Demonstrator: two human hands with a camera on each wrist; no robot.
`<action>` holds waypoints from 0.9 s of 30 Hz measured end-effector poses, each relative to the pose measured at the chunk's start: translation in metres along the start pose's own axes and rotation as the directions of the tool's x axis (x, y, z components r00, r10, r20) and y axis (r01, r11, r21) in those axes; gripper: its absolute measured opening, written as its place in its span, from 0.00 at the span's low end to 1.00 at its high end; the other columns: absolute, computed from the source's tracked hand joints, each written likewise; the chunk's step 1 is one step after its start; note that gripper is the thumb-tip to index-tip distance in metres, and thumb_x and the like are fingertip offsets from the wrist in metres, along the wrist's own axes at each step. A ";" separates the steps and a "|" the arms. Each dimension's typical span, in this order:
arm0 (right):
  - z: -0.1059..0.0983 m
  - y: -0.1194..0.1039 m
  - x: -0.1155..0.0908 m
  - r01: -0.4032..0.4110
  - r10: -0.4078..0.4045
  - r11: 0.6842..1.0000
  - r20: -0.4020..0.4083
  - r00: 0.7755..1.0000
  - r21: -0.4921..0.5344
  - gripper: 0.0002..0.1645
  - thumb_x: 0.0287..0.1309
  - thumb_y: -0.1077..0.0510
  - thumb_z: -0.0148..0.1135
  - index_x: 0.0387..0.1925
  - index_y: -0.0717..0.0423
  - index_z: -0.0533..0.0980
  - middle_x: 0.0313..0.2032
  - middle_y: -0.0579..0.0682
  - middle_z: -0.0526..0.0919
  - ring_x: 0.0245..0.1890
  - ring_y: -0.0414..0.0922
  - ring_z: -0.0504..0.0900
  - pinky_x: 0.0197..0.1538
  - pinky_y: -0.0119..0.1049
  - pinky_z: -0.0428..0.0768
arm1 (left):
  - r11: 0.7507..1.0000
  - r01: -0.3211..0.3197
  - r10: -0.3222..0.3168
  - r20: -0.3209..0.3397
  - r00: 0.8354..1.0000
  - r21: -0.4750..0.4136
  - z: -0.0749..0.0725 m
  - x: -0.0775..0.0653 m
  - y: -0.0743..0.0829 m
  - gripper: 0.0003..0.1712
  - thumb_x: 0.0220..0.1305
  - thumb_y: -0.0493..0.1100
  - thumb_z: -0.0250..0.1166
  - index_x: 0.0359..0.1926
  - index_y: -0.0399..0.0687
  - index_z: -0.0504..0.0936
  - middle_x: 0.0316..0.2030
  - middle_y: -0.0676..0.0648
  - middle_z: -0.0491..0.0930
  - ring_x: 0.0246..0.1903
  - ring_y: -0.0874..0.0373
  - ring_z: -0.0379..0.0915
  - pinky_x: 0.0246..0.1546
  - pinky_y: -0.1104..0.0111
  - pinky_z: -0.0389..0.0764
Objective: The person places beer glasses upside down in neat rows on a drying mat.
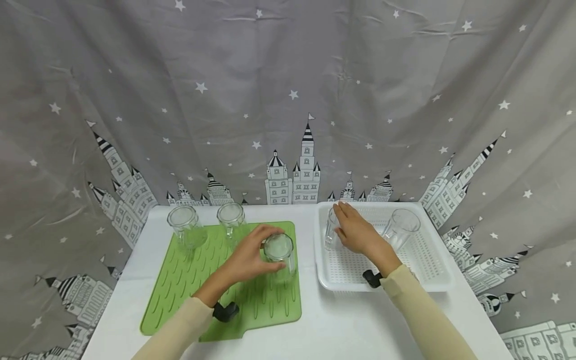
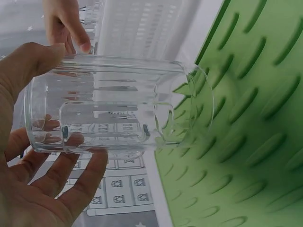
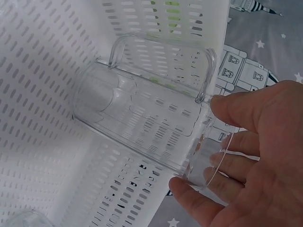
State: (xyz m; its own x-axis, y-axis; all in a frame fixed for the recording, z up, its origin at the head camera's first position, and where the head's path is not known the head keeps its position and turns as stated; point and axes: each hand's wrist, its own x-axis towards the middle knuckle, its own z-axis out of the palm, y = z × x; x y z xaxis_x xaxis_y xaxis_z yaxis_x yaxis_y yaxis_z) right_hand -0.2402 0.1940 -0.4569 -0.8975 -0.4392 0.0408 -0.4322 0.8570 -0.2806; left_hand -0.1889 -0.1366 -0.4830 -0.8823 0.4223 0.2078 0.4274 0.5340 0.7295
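My left hand [image 1: 253, 254] holds a clear glass mug [image 1: 279, 247] over the right part of a green ridged mat [image 1: 171, 295]. In the left wrist view, the thumb and fingers span one end of this mug [image 2: 113, 104]; whether its far end touches the mat I cannot tell. My right hand [image 1: 357, 232] is at the left side of a white perforated basket [image 1: 321, 280]. It grips the top end of another glass mug [image 3: 147, 113], whose handle [image 3: 161, 42] faces the basket wall. The right hand partly hides this mug in the head view.
Two more glass mugs [image 1: 183, 225] [image 1: 231, 222] stand at the mat's back edge. Another glass mug [image 1: 401, 227] is in the basket, right of my right hand. Mat and basket lie on a white table [image 1: 310, 325]. A grey curtain [image 1: 288, 65] with printed castles hangs behind.
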 end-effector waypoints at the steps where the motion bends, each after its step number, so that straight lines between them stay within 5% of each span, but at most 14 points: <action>1: 0.000 0.000 0.000 -0.001 0.001 1.000 0.000 1.000 0.000 0.40 0.78 0.59 0.59 0.82 0.72 0.56 0.82 0.72 0.58 0.83 0.70 0.57 0.85 0.64 0.62 | 1.000 -0.002 0.002 0.010 1.000 0.009 -0.002 0.003 0.000 0.46 0.51 0.49 0.87 0.71 0.52 0.78 0.63 0.48 0.78 0.56 0.55 0.80 0.59 0.58 0.88; 13: 0.000 0.000 -0.003 -0.014 0.014 1.000 -0.003 1.000 -0.005 0.41 0.78 0.59 0.59 0.82 0.70 0.56 0.82 0.71 0.58 0.84 0.69 0.57 0.84 0.65 0.63 | 0.999 -0.025 0.026 -0.019 0.999 0.037 -0.011 0.048 -0.007 0.47 0.48 0.37 0.84 0.72 0.49 0.77 0.68 0.45 0.76 0.66 0.43 0.78 0.68 0.46 0.82; 27: 0.003 0.001 -0.003 -0.013 0.012 0.999 -0.032 0.999 -0.039 0.42 0.77 0.57 0.61 0.81 0.71 0.57 0.81 0.71 0.60 0.83 0.69 0.60 0.82 0.64 0.67 | 0.997 0.023 -0.022 -0.027 0.999 0.072 -0.004 0.062 -0.029 0.48 0.56 0.34 0.79 0.77 0.48 0.72 0.75 0.41 0.71 0.77 0.38 0.67 0.78 0.41 0.73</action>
State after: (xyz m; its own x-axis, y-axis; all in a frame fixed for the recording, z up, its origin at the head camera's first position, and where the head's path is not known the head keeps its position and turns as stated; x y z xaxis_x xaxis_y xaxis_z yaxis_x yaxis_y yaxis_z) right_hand -0.2374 0.1955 -0.4603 -0.9050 -0.4198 0.0682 -0.4232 0.8728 -0.2431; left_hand -0.2567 -0.1290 -0.4890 -0.8963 0.3909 0.2095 0.4197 0.5948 0.6856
